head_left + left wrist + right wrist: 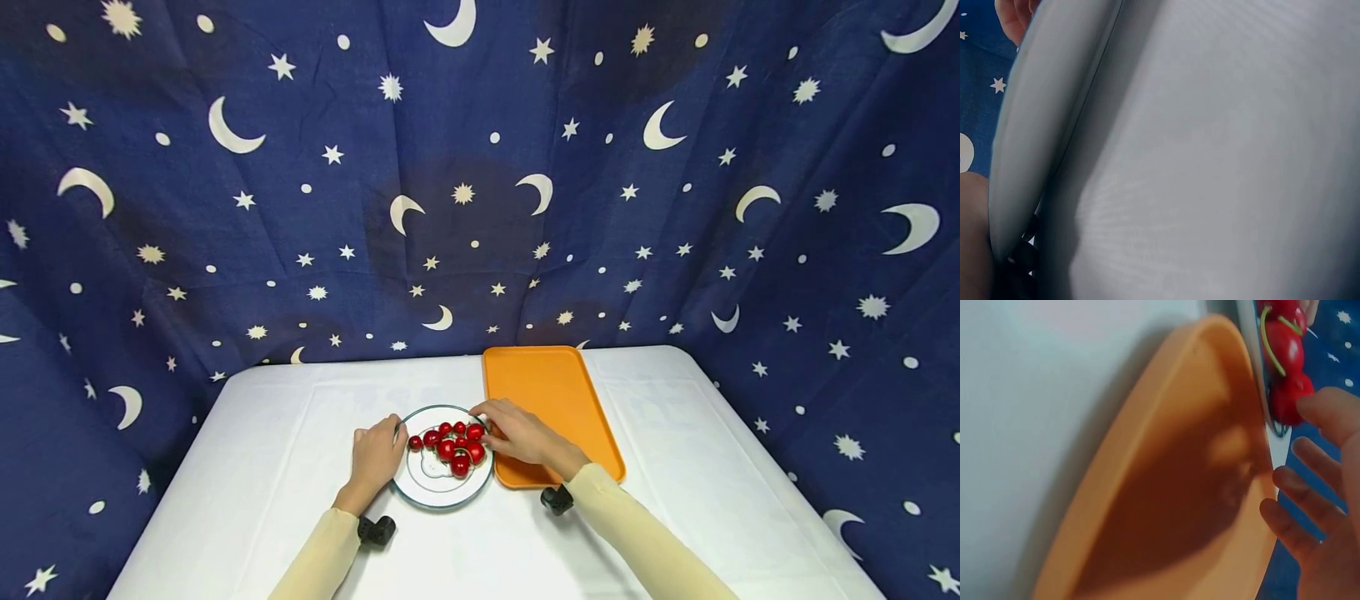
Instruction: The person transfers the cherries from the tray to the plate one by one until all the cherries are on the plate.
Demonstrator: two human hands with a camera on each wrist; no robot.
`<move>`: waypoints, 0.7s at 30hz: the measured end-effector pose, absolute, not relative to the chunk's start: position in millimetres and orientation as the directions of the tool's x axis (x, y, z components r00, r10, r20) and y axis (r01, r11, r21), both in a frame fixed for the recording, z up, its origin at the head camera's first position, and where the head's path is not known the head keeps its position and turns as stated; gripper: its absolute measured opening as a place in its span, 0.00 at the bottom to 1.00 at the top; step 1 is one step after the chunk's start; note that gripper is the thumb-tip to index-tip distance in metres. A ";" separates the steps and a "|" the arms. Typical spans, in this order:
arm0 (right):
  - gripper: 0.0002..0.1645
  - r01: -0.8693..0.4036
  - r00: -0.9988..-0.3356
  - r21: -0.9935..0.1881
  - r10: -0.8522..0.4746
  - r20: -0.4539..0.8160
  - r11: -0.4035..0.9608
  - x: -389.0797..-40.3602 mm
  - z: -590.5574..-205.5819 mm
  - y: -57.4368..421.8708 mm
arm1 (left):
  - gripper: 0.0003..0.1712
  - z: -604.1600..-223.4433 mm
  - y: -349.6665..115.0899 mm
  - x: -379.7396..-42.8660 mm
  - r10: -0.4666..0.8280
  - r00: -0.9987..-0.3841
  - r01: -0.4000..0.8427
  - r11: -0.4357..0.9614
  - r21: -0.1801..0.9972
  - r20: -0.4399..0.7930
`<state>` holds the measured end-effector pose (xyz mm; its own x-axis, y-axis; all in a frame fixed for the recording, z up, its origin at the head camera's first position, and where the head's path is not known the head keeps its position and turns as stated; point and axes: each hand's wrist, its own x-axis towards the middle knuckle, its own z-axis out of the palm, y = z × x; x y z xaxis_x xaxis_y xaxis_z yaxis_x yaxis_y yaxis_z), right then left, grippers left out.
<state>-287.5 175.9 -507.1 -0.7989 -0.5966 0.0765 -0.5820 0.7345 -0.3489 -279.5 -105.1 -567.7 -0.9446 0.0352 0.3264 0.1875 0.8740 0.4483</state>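
A white plate [431, 498] with a dark green rim stands on the table and holds several glossy red cherries [460, 464], most of them gathered at its right side. Green stems show on the cherries [1285, 350] in the right wrist view. My left hand [377, 452] grips the plate's left rim; in the left wrist view the plate's side [1041, 119] hides much of that hand. At the opposite rim is my right hand [517, 432], fingers spread and slightly bent. Its thumb [1329, 412] is right at the nearest cherry, with nothing held between the fingers.
An orange tray [551, 383] lies just right of the plate, its near left part under my right hand and forearm. White cloth covers the table [300, 433]. A dark blue curtain [480, 225] with moons and stars rises behind and at both sides.
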 end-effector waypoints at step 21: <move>0.22 -0.480 -0.857 -0.341 -0.515 -0.016 0.808 -283.9 -484.8 239.1 | 0.13 -571.5 -105.7 -280.5 0.042 -0.946 0.186 0.882 0.432 0.322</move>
<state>-283.9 239.1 -484.8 -0.8568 -0.5154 -0.0161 -0.4798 0.8083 -0.3414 -280.5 -105.7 -571.5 -0.9459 0.0418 0.3216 0.1860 0.8825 0.4320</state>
